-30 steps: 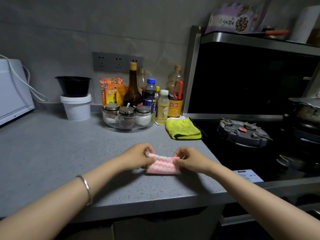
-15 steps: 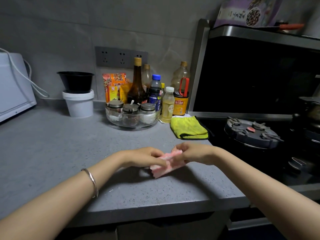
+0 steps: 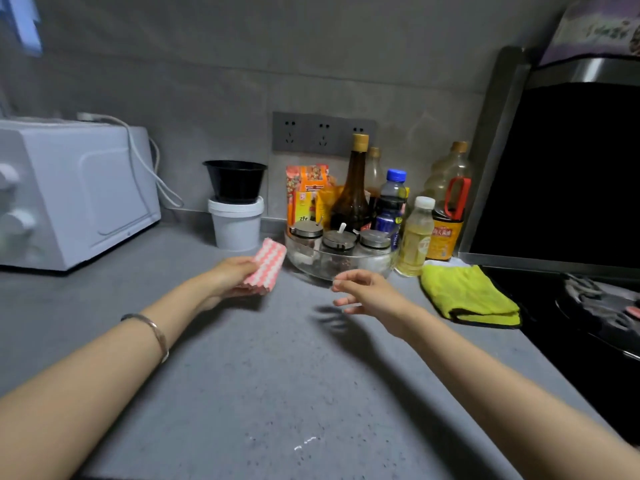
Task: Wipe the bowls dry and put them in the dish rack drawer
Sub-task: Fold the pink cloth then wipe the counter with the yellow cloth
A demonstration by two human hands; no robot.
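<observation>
Above the grey speckled stone countertop [image 3: 277, 375], the folded pink-and-white zigzag cloth [image 3: 267, 268] is now carried by the left hand [image 3: 230, 276] alone. Its fingers curl around the near end, and the cloth is lifted clear of the surface, just in front of the round glass dish of lidded spice jars [image 3: 341, 263]. The right hand [image 3: 367, 295] has let go. It hovers beside the left with fingers spread and loosely bent, holding nothing.

Half a second ago both hands were pinching the cloth together low over the counter, and a second ago it lay flat between them. The folding therefore looks finished and the cloth ready for wiping. The view has also swung left and toward the wall, bringing more of the white microwave oven [image 3: 76, 192] into sight. The folded yellow-green microfibre cloth [image 3: 467, 296] lies where it did beside the stove.

The only bowl showing is the black plastic bowl [image 3: 235, 181] seated on the white plastic tub [image 3: 236, 225] against the wall, beyond the left hand. Whether that is one to be dried I cannot tell. No dish rack drawer shows. I judge that the wiping has not yet begun, and the freed right hand is probably meant to fetch a bowl.
</observation>
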